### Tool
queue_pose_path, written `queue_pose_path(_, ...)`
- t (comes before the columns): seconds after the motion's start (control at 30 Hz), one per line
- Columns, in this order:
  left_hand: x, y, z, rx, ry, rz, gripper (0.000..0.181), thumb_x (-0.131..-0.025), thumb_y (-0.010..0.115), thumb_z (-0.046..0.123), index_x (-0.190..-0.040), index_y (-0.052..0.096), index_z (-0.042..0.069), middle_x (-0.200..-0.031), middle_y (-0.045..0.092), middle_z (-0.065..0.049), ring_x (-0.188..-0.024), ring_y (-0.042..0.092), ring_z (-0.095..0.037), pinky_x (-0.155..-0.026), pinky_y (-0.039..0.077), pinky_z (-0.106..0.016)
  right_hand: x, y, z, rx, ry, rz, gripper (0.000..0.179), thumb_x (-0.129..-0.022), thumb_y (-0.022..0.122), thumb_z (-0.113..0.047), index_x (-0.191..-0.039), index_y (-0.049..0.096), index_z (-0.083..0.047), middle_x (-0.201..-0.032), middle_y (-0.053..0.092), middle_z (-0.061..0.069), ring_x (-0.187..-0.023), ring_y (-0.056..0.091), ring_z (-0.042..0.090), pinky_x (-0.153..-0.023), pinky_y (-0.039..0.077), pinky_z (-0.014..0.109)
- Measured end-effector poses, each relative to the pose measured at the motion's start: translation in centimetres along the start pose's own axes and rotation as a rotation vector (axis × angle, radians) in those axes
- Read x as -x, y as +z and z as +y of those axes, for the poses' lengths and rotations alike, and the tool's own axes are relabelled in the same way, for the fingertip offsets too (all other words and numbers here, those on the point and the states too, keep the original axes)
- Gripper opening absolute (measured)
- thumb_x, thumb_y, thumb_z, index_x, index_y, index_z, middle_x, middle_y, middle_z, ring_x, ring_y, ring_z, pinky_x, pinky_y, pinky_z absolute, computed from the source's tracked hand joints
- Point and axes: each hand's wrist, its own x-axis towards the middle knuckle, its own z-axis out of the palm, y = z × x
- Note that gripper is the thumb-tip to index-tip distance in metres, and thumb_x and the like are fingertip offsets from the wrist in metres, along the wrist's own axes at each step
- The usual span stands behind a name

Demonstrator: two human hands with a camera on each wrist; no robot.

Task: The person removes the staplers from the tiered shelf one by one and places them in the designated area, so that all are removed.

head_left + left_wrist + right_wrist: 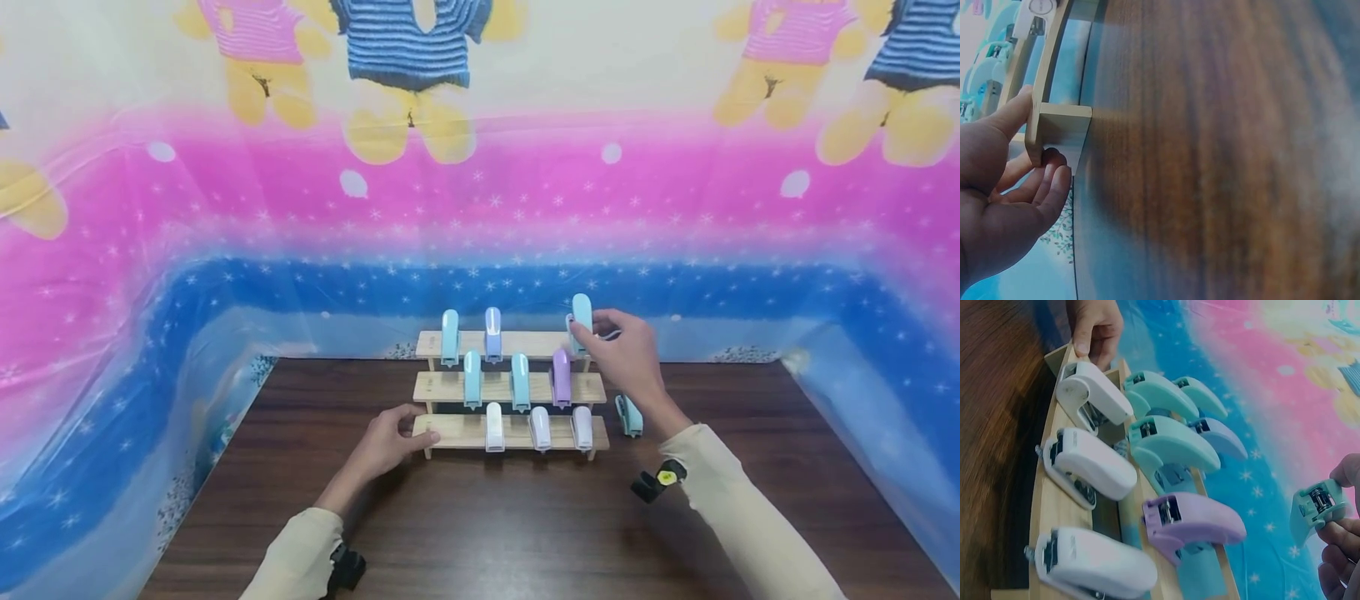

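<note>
"What's nearest?"

"Across a dark brown wooden counter (pixel 487 533), the left hand (pixel 390 443) pinches the front left end of a pale wooden three-tier rack (pixel 459 429)."

"And beyond?"

"The right hand (pixel 628 350), its grip closed, pinches a turquoise stapler (pixel 581 310) at the rack's far right corner."

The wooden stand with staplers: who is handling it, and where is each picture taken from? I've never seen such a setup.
There's no machine here, just a person. One picture comes from a head-worn camera, looking forward and down; the others from one on each wrist. On the dark brown, wood-grained table stands a three-tier pale wooden stand bearing eight small, glossy staplers: white, turquoise, lavender-blue and purple. Another turquoise stapler rests to its right. The left hand grips the left end of the lowest tier; the right hand pinches a further turquoise stapler near the right end of the top tier.
</note>
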Motion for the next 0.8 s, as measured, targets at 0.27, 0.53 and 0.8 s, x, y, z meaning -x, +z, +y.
queue_pose_path(0.27, -0.1, 0.0, -0.1, 0.002, -0.01, -0.002, 0.055, -0.089, 0.081, 0.036, -0.132, 0.065, 0.004, -0.115, 0.068, -0.01, -0.106, 0.063, -0.024, -0.092, 0.055, -0.047, 0.5, -1.7, 1.3, 0.026, 0.012, 0.041, 0.051, -0.09, 0.076, -0.051, -0.114, 0.075, -0.006, -0.089, 0.072, 0.006, -0.077, 0.068, 0.022, -0.06, 0.054, 0.033)
queue_pose_path(0.53, -0.3, 0.0, -0.1, 0.001, -0.001, -0.008, 0.056, -0.09, 0.08, 0.037, -0.132, 0.065, 0.004, -0.117, 0.068, -0.011, -0.109, 0.064, -0.025, -0.092, 0.055, -0.049, 0.9, -3.4, 3.0, 0.058, 0.032, 0.064, 0.046, -0.091, 0.075, -0.048, -0.112, 0.076, -0.007, -0.088, 0.073, 0.007, -0.077, 0.069, 0.022, -0.061, 0.054, 0.029)
queue_pose_path(0.8, -0.3, 0.0, -0.2, -0.007, -0.004, -0.007, 0.056, -0.089, 0.081, 0.037, -0.132, 0.065, 0.004, -0.12, 0.069, -0.013, -0.111, 0.065, -0.027, -0.093, 0.055, -0.049, 1.7, -4.6, 4.8, 0.088, 0.059, 0.09, 0.041, -0.091, 0.076, -0.045, -0.111, 0.076, -0.009, -0.091, 0.074, 0.008, -0.076, 0.069, 0.021, -0.059, 0.054, 0.027)
